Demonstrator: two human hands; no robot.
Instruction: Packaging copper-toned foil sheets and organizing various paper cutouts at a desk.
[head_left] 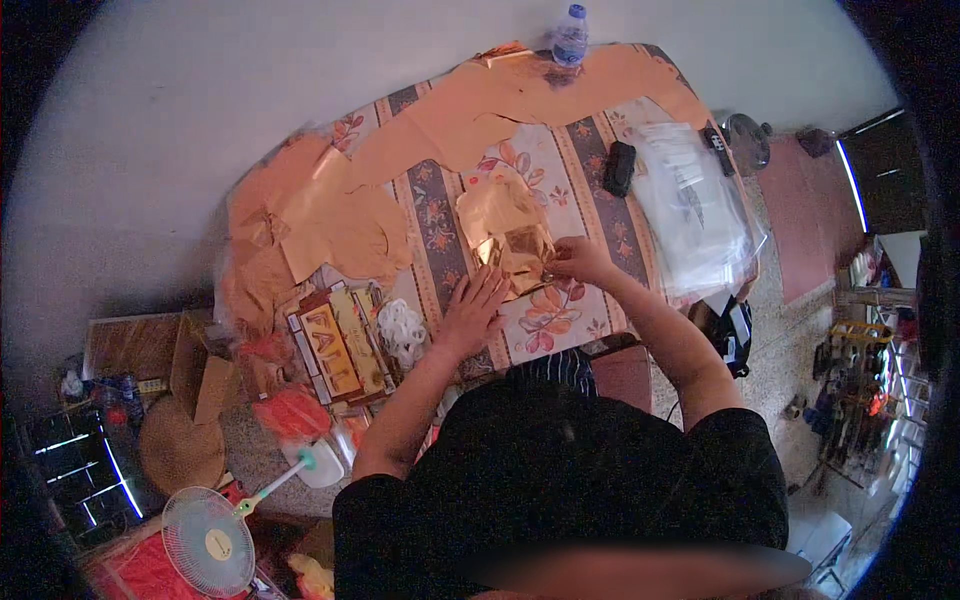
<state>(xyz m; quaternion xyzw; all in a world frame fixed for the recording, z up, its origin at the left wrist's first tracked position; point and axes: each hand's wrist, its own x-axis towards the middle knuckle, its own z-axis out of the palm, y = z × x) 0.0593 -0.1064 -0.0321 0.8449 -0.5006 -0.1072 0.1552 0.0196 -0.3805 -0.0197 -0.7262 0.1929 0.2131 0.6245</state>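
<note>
A shiny gold foil sheet (500,212) lies on the floral tablecloth (545,335) in front of me, its near part folded and creased. My left hand (474,308) rests at the foil's near left edge, fingers stretched out and lying flat against it. At the near right corner my right hand (582,262) has its fingers closed on the foil's edge. The fingertips there are partly hidden.
Orange-gold sheets (420,130) spread across the table's far and left sides. Clear plastic bags (690,215) and a dark case (619,168) are on the right. A water bottle (570,38) stands at the far edge; printed boxes (335,340) and white bands (402,330) sit left.
</note>
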